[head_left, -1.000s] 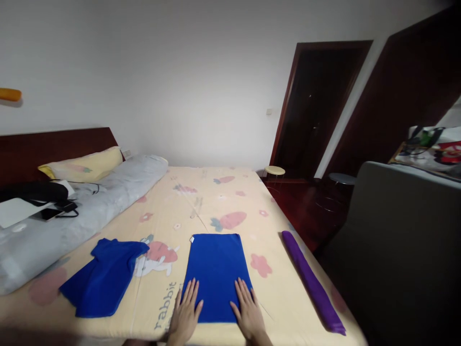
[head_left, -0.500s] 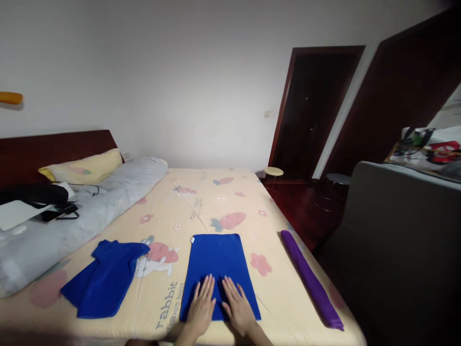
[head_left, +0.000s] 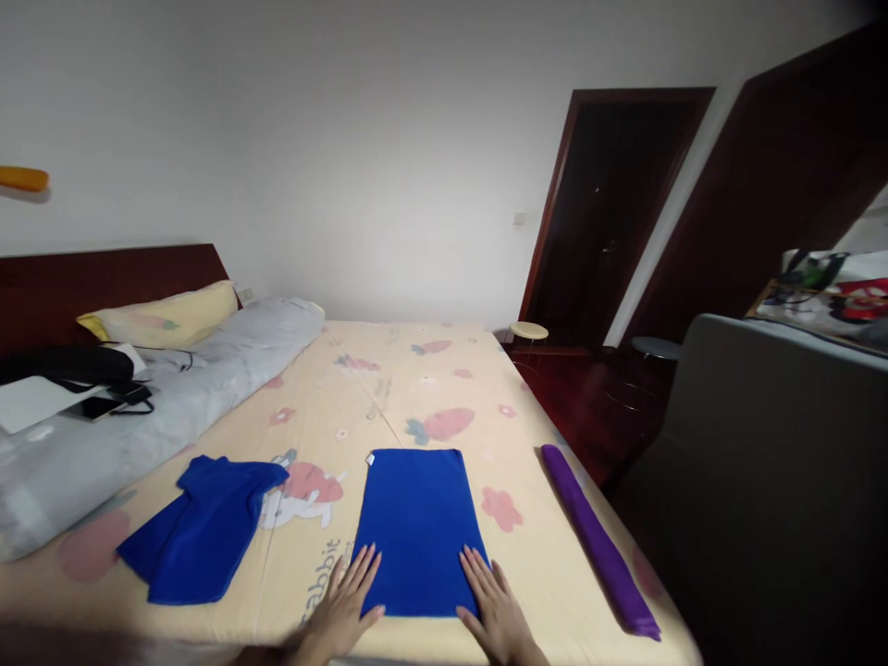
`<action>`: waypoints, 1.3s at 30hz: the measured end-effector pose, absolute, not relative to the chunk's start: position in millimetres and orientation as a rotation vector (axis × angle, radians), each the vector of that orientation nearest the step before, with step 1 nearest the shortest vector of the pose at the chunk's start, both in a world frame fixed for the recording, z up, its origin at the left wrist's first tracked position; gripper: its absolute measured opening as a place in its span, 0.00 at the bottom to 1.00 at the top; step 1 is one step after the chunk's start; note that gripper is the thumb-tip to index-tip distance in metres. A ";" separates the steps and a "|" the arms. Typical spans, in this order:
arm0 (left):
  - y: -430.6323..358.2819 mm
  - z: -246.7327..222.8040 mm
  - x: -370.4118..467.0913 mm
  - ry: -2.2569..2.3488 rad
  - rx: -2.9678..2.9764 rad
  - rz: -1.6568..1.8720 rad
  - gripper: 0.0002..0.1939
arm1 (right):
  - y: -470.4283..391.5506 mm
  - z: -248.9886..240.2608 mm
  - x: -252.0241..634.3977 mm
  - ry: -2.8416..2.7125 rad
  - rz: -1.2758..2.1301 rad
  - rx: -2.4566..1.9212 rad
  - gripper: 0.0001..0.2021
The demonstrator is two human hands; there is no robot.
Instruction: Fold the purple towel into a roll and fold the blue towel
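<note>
A flat blue towel (head_left: 420,518) lies spread on the bed before me, with a small white tag at its far left corner. My left hand (head_left: 347,597) rests on its near left edge, fingers stretched out and slightly apart. On the opposite edge lies my right hand (head_left: 494,597), also flat with the thumb spread. Neither hand grips the cloth. To the left sits a second blue towel (head_left: 208,532), crumpled and loosely folded over. A purple rolled cloth (head_left: 598,541) lies lengthwise along the right side of the bed.
The bed (head_left: 409,379) has a patterned cream sheet. At the left are a grey quilt (head_left: 208,370), a pillow (head_left: 166,314), a phone (head_left: 104,405) and a black bag (head_left: 76,370). Beyond the right edge stand two stools (head_left: 528,330) and a dark grey panel (head_left: 777,462).
My hands have moved apart, from the middle of the towel's near part out to its left and right edges. Both stay flat. The view has shifted slightly.
</note>
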State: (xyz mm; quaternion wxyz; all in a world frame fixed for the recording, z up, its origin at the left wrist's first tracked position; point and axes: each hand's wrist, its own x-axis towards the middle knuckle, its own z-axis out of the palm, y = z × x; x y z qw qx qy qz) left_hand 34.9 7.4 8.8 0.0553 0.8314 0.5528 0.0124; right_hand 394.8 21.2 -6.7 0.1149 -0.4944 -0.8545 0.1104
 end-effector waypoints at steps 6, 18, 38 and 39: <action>-2.5 12.3 13.0 1.723 2.605 0.087 0.32 | 20.1 -2.8 405.6 -2.467 0.305 -1.466 0.35; 20.0 -7.8 137.7 1.798 2.594 0.195 0.32 | 35.6 2.7 302.2 -2.546 0.440 -1.250 0.30; 56.8 -2.7 125.3 1.905 2.515 0.250 0.35 | 72.4 23.0 285.6 -2.458 0.498 -1.373 0.33; 62.9 -4.5 134.2 1.865 2.515 0.214 0.34 | 77.1 22.2 277.3 -2.464 0.530 -1.359 0.32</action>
